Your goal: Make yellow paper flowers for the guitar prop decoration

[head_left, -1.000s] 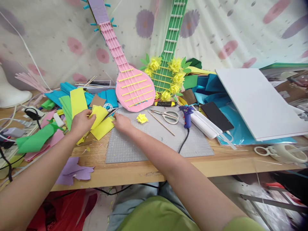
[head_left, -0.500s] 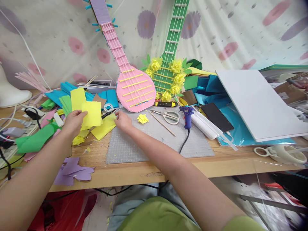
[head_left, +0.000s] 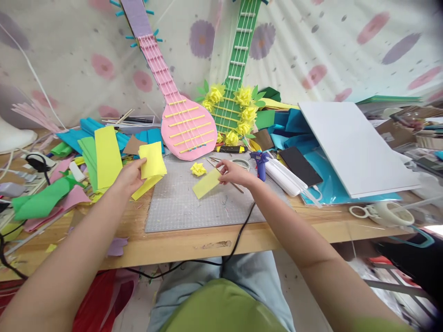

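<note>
My left hand (head_left: 130, 177) pinches a stack of yellow crepe paper (head_left: 152, 160) over the left edge of the grey cutting mat (head_left: 173, 212). A thin yellow paper strip (head_left: 206, 183) is in my right hand (head_left: 233, 174), above the middle of the mat. Just behind that strip lies a small yellow paper flower (head_left: 198, 169). Scissors (head_left: 241, 163) and a wooden stick (head_left: 238, 187) are partly hidden by my right hand. To its right rests a blue glue gun (head_left: 260, 162).
A pink paper lute (head_left: 189, 129) and a green one (head_left: 226, 110) with yellow flowers lean at the back. Coloured paper (head_left: 41, 198) is heaped on the left. A white board (head_left: 353, 147), a white power bank-like block (head_left: 287, 180) and a tape roll (head_left: 398, 214) occupy the right.
My right hand has moved right, from beside the yellow paper to over the mat, and now carries a yellow strip. My left hand has shifted right with its yellow paper.
</note>
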A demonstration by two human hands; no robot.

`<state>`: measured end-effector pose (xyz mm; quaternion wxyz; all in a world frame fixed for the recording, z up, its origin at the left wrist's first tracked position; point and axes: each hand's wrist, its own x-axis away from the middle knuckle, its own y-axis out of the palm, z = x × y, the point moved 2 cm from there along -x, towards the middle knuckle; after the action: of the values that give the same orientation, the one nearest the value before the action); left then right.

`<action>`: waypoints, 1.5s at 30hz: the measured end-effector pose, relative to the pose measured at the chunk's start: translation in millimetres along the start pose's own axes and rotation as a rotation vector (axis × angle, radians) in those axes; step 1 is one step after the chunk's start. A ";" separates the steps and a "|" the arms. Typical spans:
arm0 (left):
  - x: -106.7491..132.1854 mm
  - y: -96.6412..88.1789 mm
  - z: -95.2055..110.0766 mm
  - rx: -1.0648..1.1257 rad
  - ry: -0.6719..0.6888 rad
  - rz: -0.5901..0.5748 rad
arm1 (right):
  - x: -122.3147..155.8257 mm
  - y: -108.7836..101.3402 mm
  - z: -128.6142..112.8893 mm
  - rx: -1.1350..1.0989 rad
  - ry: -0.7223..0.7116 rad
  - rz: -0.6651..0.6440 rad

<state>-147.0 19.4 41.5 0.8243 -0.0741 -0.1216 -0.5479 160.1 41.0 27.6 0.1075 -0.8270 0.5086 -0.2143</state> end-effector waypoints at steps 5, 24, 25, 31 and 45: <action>7.2 32.3 -8.7 0.181 -0.052 -0.047 | 5.7 -15.8 22.7 0.456 -0.048 0.164; 30.0 90.3 -53.1 0.262 0.147 -0.194 | -28.5 52.4 -4.5 -0.686 -0.061 0.164; 29.9 89.6 -53.0 0.266 0.157 -0.188 | -28.2 51.4 -3.2 -0.700 -0.061 0.163; 22.7 86.7 -55.9 0.257 0.217 -0.058 | -28.3 42.1 4.0 -0.749 -0.087 0.190; 15.8 85.2 -60.5 0.362 0.155 0.001 | -31.0 27.4 14.4 -0.812 -0.109 0.198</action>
<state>-55.4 23.1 -11.2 0.8315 0.1176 -0.1542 -0.5206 132.8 55.4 -3.6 -0.1801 -0.7595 0.6223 0.0590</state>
